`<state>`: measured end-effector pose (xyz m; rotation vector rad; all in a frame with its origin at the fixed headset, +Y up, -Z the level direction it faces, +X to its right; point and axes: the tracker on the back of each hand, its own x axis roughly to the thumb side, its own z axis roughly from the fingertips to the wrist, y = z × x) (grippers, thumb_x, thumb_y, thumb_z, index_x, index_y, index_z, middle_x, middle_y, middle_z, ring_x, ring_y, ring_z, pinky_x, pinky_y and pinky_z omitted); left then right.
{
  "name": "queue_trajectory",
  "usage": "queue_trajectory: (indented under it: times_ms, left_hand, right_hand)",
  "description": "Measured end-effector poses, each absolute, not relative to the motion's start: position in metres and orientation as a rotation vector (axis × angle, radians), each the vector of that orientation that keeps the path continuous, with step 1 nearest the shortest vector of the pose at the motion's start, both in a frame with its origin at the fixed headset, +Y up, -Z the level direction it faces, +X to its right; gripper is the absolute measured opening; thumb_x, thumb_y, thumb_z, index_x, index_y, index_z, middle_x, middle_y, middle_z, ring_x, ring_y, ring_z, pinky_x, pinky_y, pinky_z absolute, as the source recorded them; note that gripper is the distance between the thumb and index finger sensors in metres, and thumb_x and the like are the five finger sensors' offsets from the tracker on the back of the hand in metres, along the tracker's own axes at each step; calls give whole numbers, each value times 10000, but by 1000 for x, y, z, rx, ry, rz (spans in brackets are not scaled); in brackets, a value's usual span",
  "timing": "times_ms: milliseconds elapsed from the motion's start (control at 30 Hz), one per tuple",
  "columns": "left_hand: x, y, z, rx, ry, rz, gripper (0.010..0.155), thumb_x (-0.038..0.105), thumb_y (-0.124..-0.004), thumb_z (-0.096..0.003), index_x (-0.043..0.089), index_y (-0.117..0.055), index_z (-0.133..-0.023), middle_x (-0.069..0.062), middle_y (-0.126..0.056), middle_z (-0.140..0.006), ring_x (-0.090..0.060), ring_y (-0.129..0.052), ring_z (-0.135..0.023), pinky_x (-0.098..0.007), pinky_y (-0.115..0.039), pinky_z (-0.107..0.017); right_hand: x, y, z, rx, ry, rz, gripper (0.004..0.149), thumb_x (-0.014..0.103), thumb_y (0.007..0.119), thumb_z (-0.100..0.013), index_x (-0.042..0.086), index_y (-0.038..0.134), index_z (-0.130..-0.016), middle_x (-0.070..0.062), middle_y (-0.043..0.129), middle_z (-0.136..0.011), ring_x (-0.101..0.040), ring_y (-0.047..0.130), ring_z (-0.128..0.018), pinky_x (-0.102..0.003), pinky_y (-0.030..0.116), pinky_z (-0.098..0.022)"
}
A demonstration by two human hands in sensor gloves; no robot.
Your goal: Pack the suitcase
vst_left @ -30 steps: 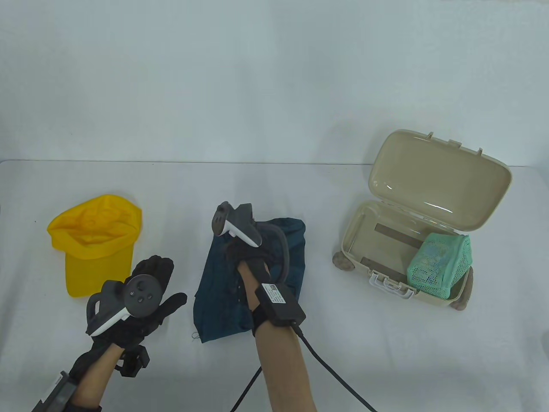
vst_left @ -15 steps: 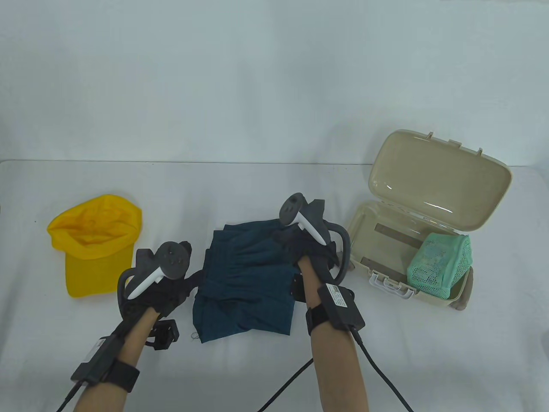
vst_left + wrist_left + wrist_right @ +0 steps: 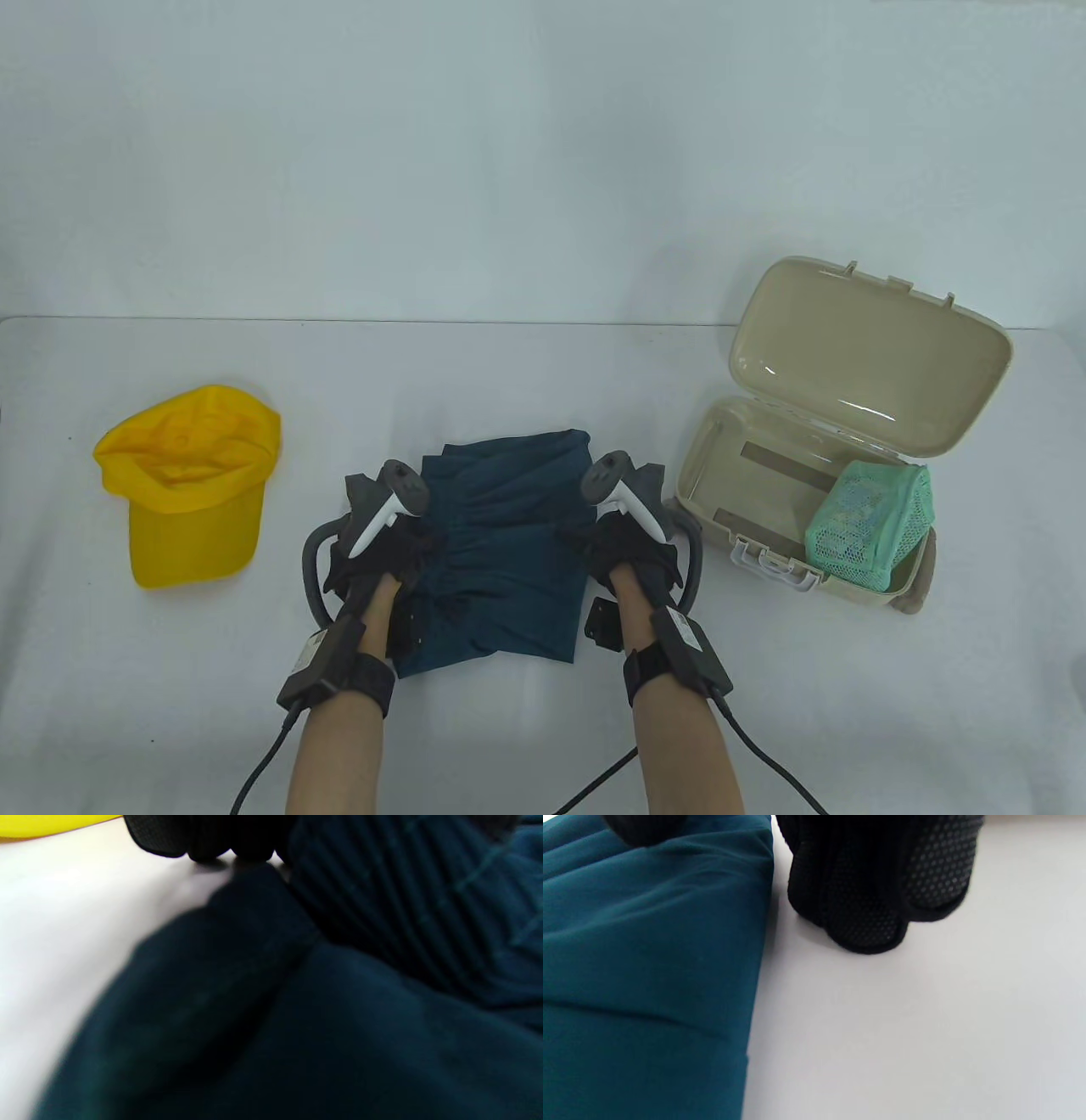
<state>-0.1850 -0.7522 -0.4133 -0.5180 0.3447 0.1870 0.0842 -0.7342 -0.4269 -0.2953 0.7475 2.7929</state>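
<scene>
A folded dark teal garment (image 3: 501, 552) lies on the white table, front centre. My left hand (image 3: 416, 543) rests at its left edge and my right hand (image 3: 594, 539) at its right edge. In the right wrist view my fingers (image 3: 865, 899) curl down onto the table just beside the cloth (image 3: 649, 963), with the thumb on top of it. In the left wrist view my fingers (image 3: 220, 836) touch down at the cloth's (image 3: 339, 1027) edge; the grip is hidden. The beige suitcase (image 3: 865, 356) stands open at the right with a green mesh bag (image 3: 870, 526) inside.
A yellow cap (image 3: 187, 484) lies at the left, apart from the garment. The suitcase's lid stands up at the back and its white latch (image 3: 776, 564) faces me. Bare table (image 3: 509, 373) stretches behind the garment.
My left hand has moved right to the garment's left edge. My right hand spread the garment to the right, then drew back to its right edge. The garment now lies wider.
</scene>
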Motion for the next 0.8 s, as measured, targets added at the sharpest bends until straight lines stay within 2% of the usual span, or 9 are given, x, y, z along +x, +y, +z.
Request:
queue_trajectory:
  times_ms: [67, 200, 267, 400, 500, 533, 667, 800]
  left_hand:
    - [-179, -752, -416, -527, 349, 131, 899, 606, -713, -439, 74, -479, -1125, -237, -417, -1178, -537, -482, -1047, -633, -483, -750]
    - [-161, -751, -416, -538, 337, 178, 808, 535, -789, -460, 63, -542, -1066, -252, -431, -1164, -550, -498, -1023, -682, -512, -724]
    - [-152, -750, -415, -514, 345, 206, 774, 485, -810, -476, 71, -480, -1042, -241, -476, -1128, -530, -545, -971, -632, -571, -723]
    - [-141, -744, -411, -464, 337, 224, 723, 393, -839, -484, 127, -438, -1024, -99, -704, -979, -363, -837, -806, -471, -787, -662]
    - [-151, -744, -409, -522, 348, 418, 731, 361, -853, -480, 111, -473, -1052, -48, -796, -902, -292, -918, -726, -418, -853, -598]
    - [-158, -745, -408, -555, 351, 494, 722, 356, -851, -482, 104, -492, -1056, -49, -800, -903, -284, -916, -728, -414, -856, -593]
    - [-182, -750, -402, -617, 365, 778, 703, 334, -841, -491, 62, -521, -1055, -90, -820, -897, -284, -939, -723, -417, -866, -568]
    - [-189, -734, -402, -566, 323, 954, 697, 354, -837, -490, 59, -542, -1048, -75, -833, -889, -260, -986, -657, -394, -892, -521]
  right_hand:
    - [83, -736, -427, -288, 765, 2770, 870, 668, 627, -472, -29, 677, -990, -103, 960, -729, -223, 1034, -583, -338, 907, -386]
    - [78, -739, -426, -302, 739, 2774, 841, 651, 678, -463, -28, 693, -958, -59, 978, -671, -187, 1043, -532, -317, 914, -368]
    - [76, -740, -426, -291, 753, 2753, 816, 632, 703, -464, -22, 696, -953, -52, 977, -674, -183, 1042, -535, -315, 913, -372]
    - [77, -743, -424, -321, 761, 2665, 715, 534, 769, -477, -4, 699, -943, -35, 972, -685, -164, 1043, -534, -311, 910, -381]
    - [82, -748, -419, -354, 750, 2566, 532, 394, 797, -498, 51, 745, -901, 3, 971, -675, -139, 1045, -517, -305, 905, -386]
    - [86, -750, -417, -359, 743, 2534, 498, 384, 796, -497, 72, 762, -883, 16, 972, -667, -129, 1046, -501, -301, 905, -385]
    - [102, -751, -413, -322, 807, 2377, 454, 368, 788, -504, 104, 796, -873, 16, 974, -680, -137, 1050, -502, -314, 901, -391]
    - [117, -727, -413, -237, 728, 2241, 443, 369, 781, -509, 133, 782, -884, 11, 989, -657, -140, 1055, -488, -315, 901, -390]
